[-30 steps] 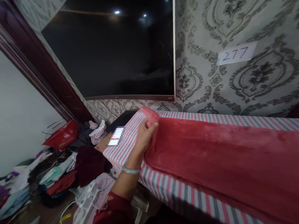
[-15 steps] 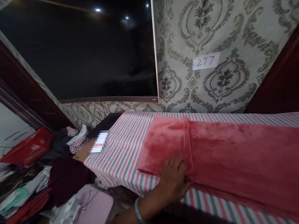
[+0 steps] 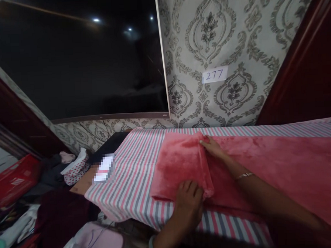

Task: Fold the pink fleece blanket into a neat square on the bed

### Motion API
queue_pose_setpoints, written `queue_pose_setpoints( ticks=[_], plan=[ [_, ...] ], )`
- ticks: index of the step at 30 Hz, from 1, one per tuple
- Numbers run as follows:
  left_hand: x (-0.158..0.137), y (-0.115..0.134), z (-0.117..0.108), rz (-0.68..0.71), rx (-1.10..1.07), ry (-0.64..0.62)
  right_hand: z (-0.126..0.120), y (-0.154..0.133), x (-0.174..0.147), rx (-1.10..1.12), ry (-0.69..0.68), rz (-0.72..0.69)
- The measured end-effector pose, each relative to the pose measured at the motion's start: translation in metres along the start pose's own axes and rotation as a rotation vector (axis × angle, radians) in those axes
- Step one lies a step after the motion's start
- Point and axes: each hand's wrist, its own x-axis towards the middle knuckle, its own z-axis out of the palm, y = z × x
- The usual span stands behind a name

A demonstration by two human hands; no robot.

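Observation:
A coral-pink plush blanket (image 3: pixel 267 166) lies lengthwise on a striped cloth (image 3: pixel 123 170), its left end folded over into a thicker panel (image 3: pixel 178 156). My left hand (image 3: pixel 188 198) is at the panel's near right corner, fingers curled over the fabric and closed on it. At the far right corner, my right hand (image 3: pixel 212 146) pinches the fold's edge between thumb and fingers. The fold's right edge is slightly raised between the two hands. My right forearm crosses over the flat part of the blanket.
A large dark television screen (image 3: pixel 81 61) hangs on the patterned wall, beside a paper label (image 3: pixel 215 74) reading 277. Left of the striped cloth are a blurred-out white item (image 3: pixel 104 169), a red basket (image 3: pixel 15 180) and piled clothes (image 3: pixel 59 218). A pink stool-like surface (image 3: pixel 102 242) stands below.
My right hand has come into view from the right and taken hold of the fold's far corner. My left hand stays at the near corner, its fingers more curled. The view has shifted slightly right.

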Motion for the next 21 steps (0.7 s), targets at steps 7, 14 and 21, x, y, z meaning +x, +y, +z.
queue_pose_setpoints(
  ticks=[7, 14, 21],
  plan=[
    [0.018, 0.004, -0.012, 0.06, -0.073, 0.046, 0.005, -0.017, 0.036, 0.022, 0.092, -0.134],
    [0.021, 0.015, 0.022, 0.098, -0.1, -0.028, -0.028, 0.019, 0.033, -0.141, 0.071, -0.018],
    [0.009, 0.017, 0.036, 0.094, -0.145, -0.088, -0.021, 0.033, 0.032, -0.187, 0.068, -0.025]
  ],
)
